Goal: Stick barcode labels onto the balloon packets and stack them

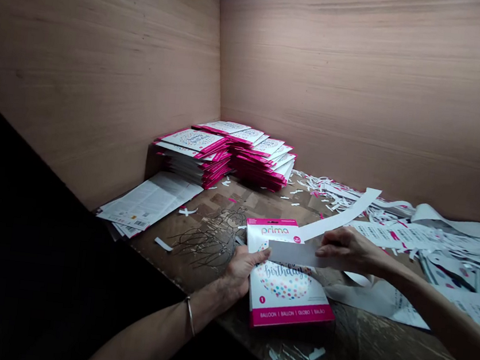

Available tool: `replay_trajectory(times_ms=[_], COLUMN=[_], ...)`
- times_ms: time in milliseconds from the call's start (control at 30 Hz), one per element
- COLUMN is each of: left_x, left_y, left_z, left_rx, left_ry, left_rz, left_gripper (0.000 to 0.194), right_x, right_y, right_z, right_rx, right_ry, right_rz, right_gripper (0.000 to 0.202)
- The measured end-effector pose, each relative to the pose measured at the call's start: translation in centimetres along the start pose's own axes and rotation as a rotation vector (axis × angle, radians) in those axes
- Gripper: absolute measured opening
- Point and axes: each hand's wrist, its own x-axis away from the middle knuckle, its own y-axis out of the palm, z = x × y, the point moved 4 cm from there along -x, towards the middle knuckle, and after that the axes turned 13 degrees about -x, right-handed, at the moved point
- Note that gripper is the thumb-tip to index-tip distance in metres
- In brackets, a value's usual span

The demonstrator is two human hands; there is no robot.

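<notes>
A pink-and-white balloon packet point(261, 296), apparently with others beneath it, lies near the table's front edge. My left hand point(240, 271) is closed on its left side, and the thumb presses the end of a pale strip point(292, 253) lying across the front. My right hand point(345, 248) is in a fist around the strip's other end, above the packet's right edge. Behind it a white band point(340, 217) curves up and away to the right. How the band and the strip connect is hidden by the right hand.
Stacked balloon packets point(247, 152) stand in the back corner against wooden walls point(363, 90). Loose printed cards point(150, 204) overhang the left edge. Thin wires point(211, 243) lie left of the packet. Printed strips point(445, 244) and paper scraps point(334, 193) cover the right side.
</notes>
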Motion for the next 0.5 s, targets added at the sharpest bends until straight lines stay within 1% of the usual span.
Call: replay_trajectory(times_ms=[100,233,333,500], left_x=[0.0,0.1,0.0,0.1], left_y=[0.0,0.0,-0.1,-0.1], left_z=[0.0,-0.1,-0.2,-0.3], left_rx=[-0.004,-0.002,-0.019,-0.011], left_ry=[-0.004,-0.026,-0.004,0.009], left_rz=[-0.021,-0.05,-0.063,-0.096], left_gripper=[0.03,0.034,0.037,0.04], right_x=[-0.9,-1.7,-1.8,-1.4], right_y=[0.3,0.3,0.7,0.8], right_z=[0.6,-0.2,-0.9,-1.8], right_rx=[-0.009,0.041,0.103,0.182], right_ry=[0.044,0.052,0.074,0.104], right_rz=[-0.07,-0.116,-0.133,-0.133], right_gripper=[0.03,0.024,0.021,0.023])
